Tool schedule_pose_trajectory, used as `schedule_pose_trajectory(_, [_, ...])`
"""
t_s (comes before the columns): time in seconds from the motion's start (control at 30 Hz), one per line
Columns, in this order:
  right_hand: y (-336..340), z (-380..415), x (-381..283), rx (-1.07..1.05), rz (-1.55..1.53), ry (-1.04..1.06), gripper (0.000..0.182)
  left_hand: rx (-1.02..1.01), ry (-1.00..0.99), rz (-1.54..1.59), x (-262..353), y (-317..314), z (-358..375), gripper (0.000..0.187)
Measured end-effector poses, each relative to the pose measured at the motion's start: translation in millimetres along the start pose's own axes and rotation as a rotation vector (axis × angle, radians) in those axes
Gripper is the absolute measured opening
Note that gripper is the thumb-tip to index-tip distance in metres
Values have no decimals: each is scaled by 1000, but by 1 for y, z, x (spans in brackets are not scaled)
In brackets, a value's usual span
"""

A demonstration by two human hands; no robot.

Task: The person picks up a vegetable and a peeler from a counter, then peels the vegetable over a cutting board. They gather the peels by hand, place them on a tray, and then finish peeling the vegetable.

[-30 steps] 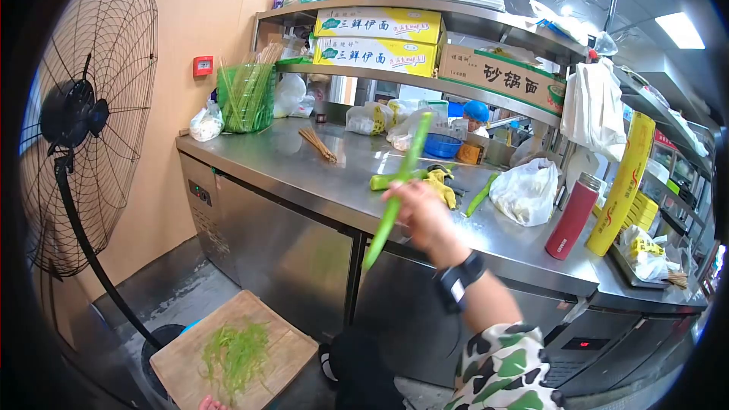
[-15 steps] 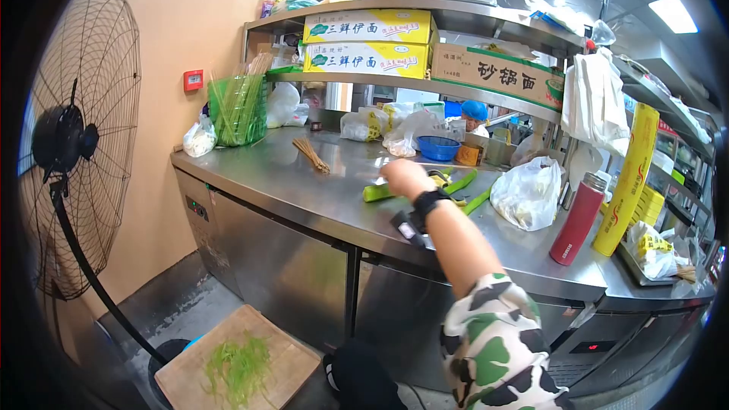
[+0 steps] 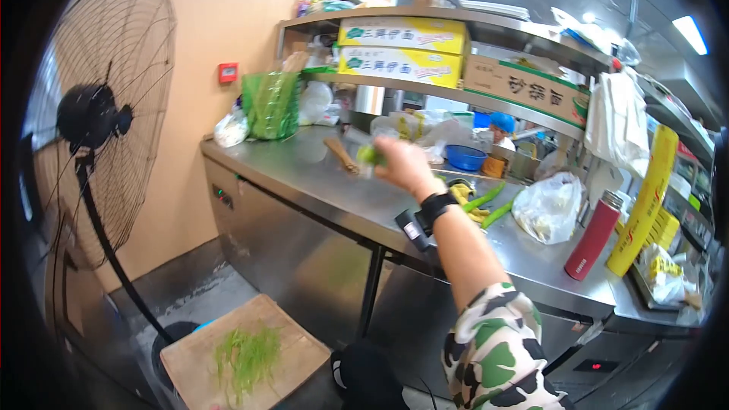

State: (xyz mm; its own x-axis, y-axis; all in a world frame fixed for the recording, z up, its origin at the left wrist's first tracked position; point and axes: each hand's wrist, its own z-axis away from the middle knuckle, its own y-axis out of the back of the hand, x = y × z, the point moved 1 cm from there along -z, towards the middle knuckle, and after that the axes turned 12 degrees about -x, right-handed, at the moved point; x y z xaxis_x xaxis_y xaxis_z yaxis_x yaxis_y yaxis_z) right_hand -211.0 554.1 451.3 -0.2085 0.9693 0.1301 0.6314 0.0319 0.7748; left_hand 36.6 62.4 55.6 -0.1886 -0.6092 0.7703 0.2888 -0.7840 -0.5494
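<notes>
My right hand (image 3: 406, 165), with a black band on the wrist, is raised over the steel counter. Its fingers are closed round a thick green vegetable stem (image 3: 369, 156), which is blurred and mostly hidden by the hand. Behind the wrist, long green vegetable pieces (image 3: 484, 197) lie on the counter beside a crumpled yellow and dark item (image 3: 463, 193). Low down at the left, a wooden cutting board (image 3: 296, 349) carries a heap of fine green shreds (image 3: 247, 353). My left hand is out of view.
A black standing fan (image 3: 89, 118) is at the left. On the counter (image 3: 304, 182) are a bundle of sticks (image 3: 342, 155), a blue basin (image 3: 465, 157), a plastic bag (image 3: 548, 209) and a red flask (image 3: 592, 237). A person in a blue cap (image 3: 501, 123) is behind the shelf.
My right hand has lifted the green stem off the counter and moved slightly up. The whole view has shifted, so the counter and shelf sit further right.
</notes>
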Motion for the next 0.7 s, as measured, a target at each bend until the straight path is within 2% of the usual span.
schedule_pose_trajectory(0.1, [40,-28,-19,292,-225,114,39,-248,-113,77,-24,34,-33,24])
schedule_pose_trajectory(0.13, [72,-25,-46,362,-216,159,41,-178,-120,22,-21,17,-23,22])
schedule_pose_trajectory(0.17, [86,-28,-58,340,-468,141,38,-106,-120,-34,-8,-7,-13,19])
schedule_pose_trajectory(0.23, [124,-17,-106,478,-830,377,25,-216,-150,-106,0,-20,-8,21])
schedule_pose_trajectory(0.27, [138,-13,-117,511,-840,374,23,-221,-175,-174,1,-24,-10,22])
schedule_pose_trajectory(0.3, [143,-11,-130,491,-1095,398,21,-222,-185,-246,2,-24,-9,24])
schedule_pose_trajectory(0.37, [130,-7,-151,365,-1461,408,19,-301,-306,-285,19,-43,3,28])
schedule_pose_trajectory(0.47, [74,14,-202,2,-1779,314,15,-323,-491,-466,38,-52,11,33])
schedule_pose_trajectory(0.5, [52,29,-251,238,-1869,-25,14,-347,-560,-547,43,-54,14,34])
schedule_pose_trajectory(0.53, [8,32,-243,-57,-1973,19,15,-395,-541,-545,45,-53,17,37])
schedule_pose_trajectory(0.63, [-72,78,-312,-338,-2130,-275,19,-584,-454,-557,44,-52,16,50])
schedule_pose_trajectory(0.7, [-124,105,-345,-436,-2186,-342,20,-727,-324,-478,36,-44,5,51])
